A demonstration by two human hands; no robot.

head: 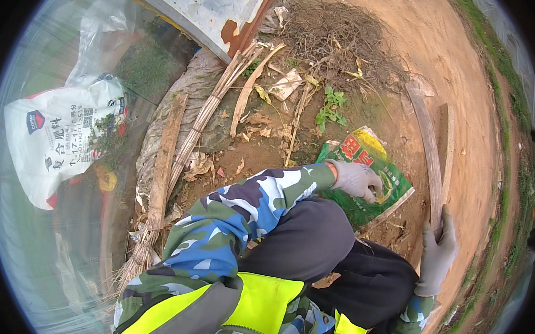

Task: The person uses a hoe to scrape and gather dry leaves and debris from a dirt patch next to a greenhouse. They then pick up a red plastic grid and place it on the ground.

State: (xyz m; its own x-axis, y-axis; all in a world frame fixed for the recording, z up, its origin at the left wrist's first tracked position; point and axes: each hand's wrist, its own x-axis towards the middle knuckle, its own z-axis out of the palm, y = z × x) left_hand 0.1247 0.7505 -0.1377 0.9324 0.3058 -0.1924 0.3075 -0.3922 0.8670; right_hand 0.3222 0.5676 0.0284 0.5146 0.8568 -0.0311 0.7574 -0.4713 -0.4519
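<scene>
My left hand [356,179], in a light grey work glove, is over a green and yellow printed plastic bag [360,212] lying flat on the soil. Its fingers are curled, and whether they pinch the bag is hidden from above. To the right, my gloved right hand [438,255] grips the near end of a weathered wooden board [425,134], thumb on one side and fingers on the other. The board points away from me along the dirt path. A second, paler board [446,144] lies close beside it on the right.
On the left are a bundle of dry stalks [207,111], a wooden plank [165,161] and clear plastic sheeting with a white fertilizer sack [65,133] behind it. Ahead lie a heap of dry roots [333,39], a curved wood strip [249,93] and a rusty metal sheet [203,9].
</scene>
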